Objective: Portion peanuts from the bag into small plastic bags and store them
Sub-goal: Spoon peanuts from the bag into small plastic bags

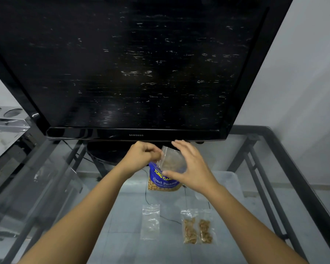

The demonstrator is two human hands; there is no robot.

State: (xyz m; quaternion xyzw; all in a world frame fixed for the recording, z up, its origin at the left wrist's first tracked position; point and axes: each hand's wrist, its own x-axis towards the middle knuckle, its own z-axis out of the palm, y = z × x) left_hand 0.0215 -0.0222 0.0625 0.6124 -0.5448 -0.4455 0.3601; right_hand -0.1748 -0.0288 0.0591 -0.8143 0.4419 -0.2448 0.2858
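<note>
A person's two bare arms reach forward over a glass-topped desk [286,168] with a dark metal frame. A large black Samsung television [133,73] stands at the far edge and fills the upper view. Just in front of its base stands a blue bag of salted peanuts [163,181], upright, with a clear window at the bottom showing the nuts.

Directly above that peanut bag, both hands hold a small clear zip bag [172,159]. The left hand [141,155] has its fingers curled, its grip pinching the zip bag's left edge. The right hand [191,168] cups the zip bag from the right, thumb under its lower edge and fingers arched over its top.

Nearer the person than the peanut bag, an empty zip bag [151,221] lies flat on the desk. To its right lie two filled zip bags [197,230], side by side and touching, each holding a column of peanuts.
</note>
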